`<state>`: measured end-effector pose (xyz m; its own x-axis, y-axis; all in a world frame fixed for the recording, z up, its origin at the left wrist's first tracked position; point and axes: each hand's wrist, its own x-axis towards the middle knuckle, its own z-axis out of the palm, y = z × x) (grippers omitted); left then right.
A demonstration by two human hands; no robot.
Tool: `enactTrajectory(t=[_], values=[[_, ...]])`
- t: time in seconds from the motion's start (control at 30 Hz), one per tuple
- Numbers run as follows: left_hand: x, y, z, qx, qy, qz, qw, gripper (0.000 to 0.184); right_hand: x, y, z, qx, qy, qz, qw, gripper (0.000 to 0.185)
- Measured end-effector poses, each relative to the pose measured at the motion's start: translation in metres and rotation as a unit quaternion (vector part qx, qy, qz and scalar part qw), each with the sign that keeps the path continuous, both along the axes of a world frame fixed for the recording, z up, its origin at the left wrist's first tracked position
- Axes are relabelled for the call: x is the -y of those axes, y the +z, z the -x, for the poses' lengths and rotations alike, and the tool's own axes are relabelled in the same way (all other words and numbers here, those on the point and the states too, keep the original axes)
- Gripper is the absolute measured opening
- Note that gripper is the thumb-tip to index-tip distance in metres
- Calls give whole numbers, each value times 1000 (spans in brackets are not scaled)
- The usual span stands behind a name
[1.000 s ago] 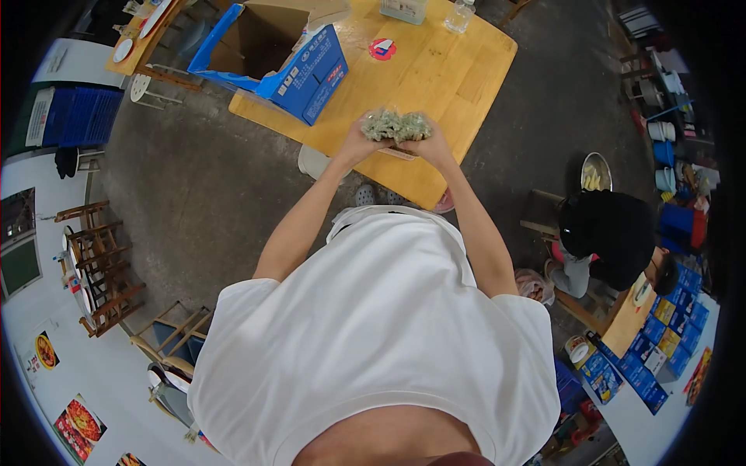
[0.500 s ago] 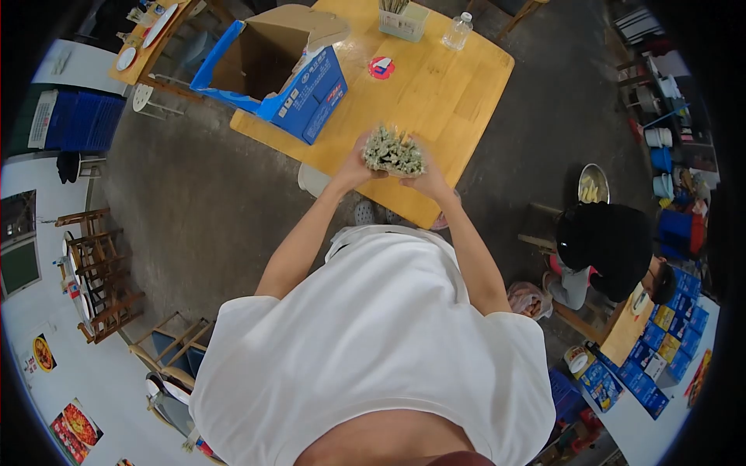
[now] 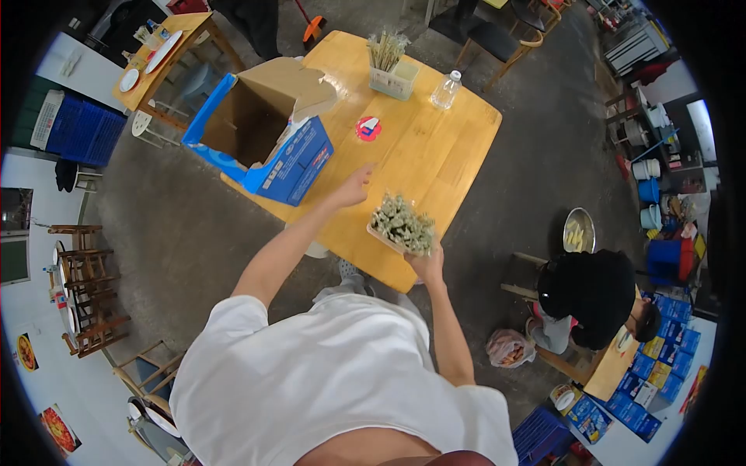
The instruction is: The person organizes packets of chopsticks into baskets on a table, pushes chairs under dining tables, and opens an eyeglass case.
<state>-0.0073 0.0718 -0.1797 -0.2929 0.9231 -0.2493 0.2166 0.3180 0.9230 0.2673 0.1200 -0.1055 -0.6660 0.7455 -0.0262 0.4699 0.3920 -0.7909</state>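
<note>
My right hand (image 3: 428, 262) grips the near right end of a small light container filled with pale green dried sprigs (image 3: 404, 224), over the near part of the wooden table (image 3: 416, 163). Off the container, my left hand (image 3: 355, 186) is over the table, its index finger stretched forward and nothing seen in it. A round red sticker (image 3: 368, 128) lies beyond that hand. To its left stands an open blue cardboard box (image 3: 299, 163) with torn flaps. Near the far edge are a pale basket (image 3: 394, 80) with dried stems and a clear bottle (image 3: 446, 90).
A seated person in black (image 3: 588, 299) is at the right, near a metal bowl (image 3: 578, 231) of yellow pieces and a plastic bag (image 3: 510, 348). Chairs (image 3: 501, 50) stand beyond the table. Another person's dark-clothed legs (image 3: 252, 23) show behind the box.
My left hand has let go of the container and moved to its left. The container sits lower in view in my right hand. The view has tilted up, showing more beyond the table.
</note>
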Motion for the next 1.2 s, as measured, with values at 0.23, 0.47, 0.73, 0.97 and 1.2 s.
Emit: enactTrajectory(t=[0.23, 0.47, 0.73, 0.97, 1.2], values=[[-170, 26, 72, -180, 60, 28, 982, 62, -16, -44, 0, -71, -21, -46, 996, 38], [-267, -16, 124, -340, 123, 22, 932, 44, -6, -24, 9, -63, -82, -70, 992, 45], [-203, -11, 103, -298, 75, 0, 952, 21, -17, -75, 1, -71, -163, -27, 984, 44], [-45, 28, 9, -295, 28, 16, 955, 14, -52, -50, 28, -14, -259, -18, 965, 55], [75, 39, -83, -280, 42, 67, 957, 21, -81, -62, 49, 34, -201, 5, 979, 52]])
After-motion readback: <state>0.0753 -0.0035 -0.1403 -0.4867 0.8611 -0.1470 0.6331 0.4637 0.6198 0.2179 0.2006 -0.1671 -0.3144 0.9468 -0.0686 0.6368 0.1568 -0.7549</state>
